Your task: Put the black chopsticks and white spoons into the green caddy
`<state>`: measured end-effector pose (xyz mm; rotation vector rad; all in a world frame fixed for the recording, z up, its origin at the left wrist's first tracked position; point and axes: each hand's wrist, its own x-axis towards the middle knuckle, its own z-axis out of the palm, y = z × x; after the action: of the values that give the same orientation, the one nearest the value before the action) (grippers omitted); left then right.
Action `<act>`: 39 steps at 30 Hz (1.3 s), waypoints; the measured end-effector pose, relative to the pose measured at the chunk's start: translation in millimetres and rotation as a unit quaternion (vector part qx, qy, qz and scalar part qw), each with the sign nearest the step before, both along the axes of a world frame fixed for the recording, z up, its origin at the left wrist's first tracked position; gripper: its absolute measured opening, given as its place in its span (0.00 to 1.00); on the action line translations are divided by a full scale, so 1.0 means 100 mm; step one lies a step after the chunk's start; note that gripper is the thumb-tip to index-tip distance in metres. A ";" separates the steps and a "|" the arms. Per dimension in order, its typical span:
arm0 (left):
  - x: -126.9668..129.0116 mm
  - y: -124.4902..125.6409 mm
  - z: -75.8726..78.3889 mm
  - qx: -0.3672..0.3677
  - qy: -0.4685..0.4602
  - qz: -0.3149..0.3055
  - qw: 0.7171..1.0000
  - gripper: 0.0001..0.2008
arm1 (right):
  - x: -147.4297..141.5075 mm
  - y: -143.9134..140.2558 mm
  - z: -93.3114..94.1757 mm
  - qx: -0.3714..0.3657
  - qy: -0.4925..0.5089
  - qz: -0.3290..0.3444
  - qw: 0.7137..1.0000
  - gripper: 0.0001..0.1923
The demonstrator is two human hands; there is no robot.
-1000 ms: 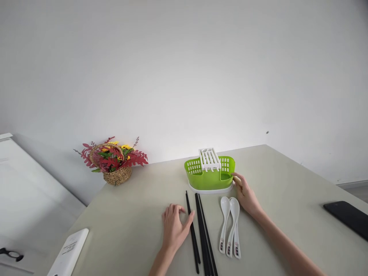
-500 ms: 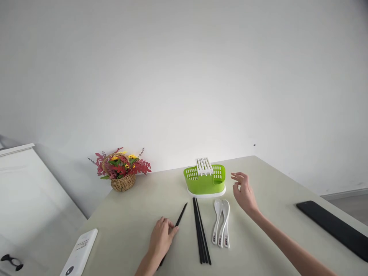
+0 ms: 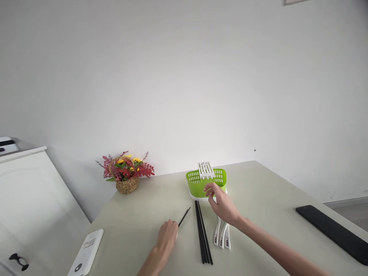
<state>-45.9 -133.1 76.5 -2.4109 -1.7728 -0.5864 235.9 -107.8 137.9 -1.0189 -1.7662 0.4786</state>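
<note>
Green plastic oval caddy [image 3: 195,188] w/ white slotted rack [image 3: 206,170] on top sits at back of the pale counter [image 3: 258,214]; no cutlery visible in it. Looks early on: slim black chopsticks [image 3: 184,217], prob. two, are in the left hand [image 3: 168,235], closed round them. Left lying in front of caddy: bundle of long black chopsticks [image 3: 202,234] and approx. three white glossy spoons [image 3: 222,235], handles toward the person. Right hand [image 3: 220,203] loosely curled, fingers parted, nothing seen in it; it's in front of caddy, touching or not, can't tell. Hidden: spoon bowls behind right hand, caddy's right front, part of its inside, lower chopstick ends under left hand. Exact bundle count unclear; both forearms cut off at bottom.
</note>
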 end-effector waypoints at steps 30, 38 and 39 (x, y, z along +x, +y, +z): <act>0.40 -0.30 0.23 -0.098 -0.376 -0.116 0.914 0.21 | -0.41 -0.19 0.58 -0.040 -0.174 0.177 0.968 0.18; 0.33 -0.26 -0.03 -0.129 -0.386 -0.113 0.906 0.24 | -0.46 -0.11 0.63 0.012 -0.169 0.127 0.977 0.23; 0.31 -0.25 -0.08 -0.133 -0.385 -0.115 0.906 0.24 | -0.45 -0.07 0.64 0.015 -0.163 0.117 0.979 0.23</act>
<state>-15.1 -157.6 68.4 -2.8313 -1.8993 -1.6107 191.3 -115.2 201.8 -0.9090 -2.1965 0.4459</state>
